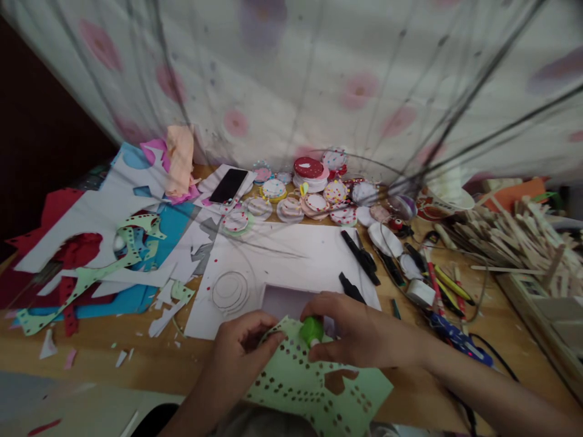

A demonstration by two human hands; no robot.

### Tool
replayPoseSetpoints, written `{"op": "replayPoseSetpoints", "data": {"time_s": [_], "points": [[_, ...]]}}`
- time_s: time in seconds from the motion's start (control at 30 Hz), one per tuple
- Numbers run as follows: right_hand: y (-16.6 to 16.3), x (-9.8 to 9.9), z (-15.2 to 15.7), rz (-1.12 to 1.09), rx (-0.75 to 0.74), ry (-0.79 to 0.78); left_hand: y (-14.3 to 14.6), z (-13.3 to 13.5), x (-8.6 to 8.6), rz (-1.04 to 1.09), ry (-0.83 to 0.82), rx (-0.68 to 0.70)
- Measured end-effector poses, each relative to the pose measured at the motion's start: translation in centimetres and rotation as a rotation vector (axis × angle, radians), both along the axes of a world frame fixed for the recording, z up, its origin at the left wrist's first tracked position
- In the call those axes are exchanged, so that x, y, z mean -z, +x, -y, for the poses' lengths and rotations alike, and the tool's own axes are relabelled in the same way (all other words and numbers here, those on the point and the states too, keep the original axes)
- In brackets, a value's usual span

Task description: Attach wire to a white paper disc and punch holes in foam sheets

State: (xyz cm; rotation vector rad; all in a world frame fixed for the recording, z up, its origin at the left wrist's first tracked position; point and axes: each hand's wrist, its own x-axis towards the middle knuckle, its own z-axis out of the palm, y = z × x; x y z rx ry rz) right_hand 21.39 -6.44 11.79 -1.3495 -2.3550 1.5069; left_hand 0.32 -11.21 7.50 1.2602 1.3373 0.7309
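Observation:
A light green sheet (314,388) full of punched holes lies at the near table edge. My left hand (239,355) pinches its upper left edge, fingers closed on the paper. My right hand (359,334) wraps around a small green hole punch (311,331) that sits on the sheet's top edge. A white sheet (296,255) with pencilled circles and a cut-out rectangle lies just beyond both hands.
Several decorated round paper discs (310,197) and a black phone (228,185) sit at the back. Scraps of blue, red and white paper (104,255) cover the left. Markers and pens (364,258), a white cup (444,197) and a pile of wooden sticks (514,240) lie to the right.

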Motion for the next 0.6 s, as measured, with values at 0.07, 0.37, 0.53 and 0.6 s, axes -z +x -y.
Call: {"op": "replayPoseSetpoints", "data": {"time_s": [0.07,0.37,0.53,0.6], "points": [[-0.1,0.1,0.0,-0.009,-0.002,0.000,0.0,0.0,-0.1,-0.014,0.006,0.007],[-0.2,-0.8,-0.2,-0.015,-0.001,0.064,0.1,-0.2,-0.3,-0.013,0.024,0.003],[-0.1,-1.1,-0.4,0.031,-0.049,0.122,0.2,0.1,0.2,-0.008,0.033,0.029],[-0.1,-0.8,-0.4,0.012,-0.059,0.109,0.2,0.2,0.3,-0.014,0.028,0.036]]}}
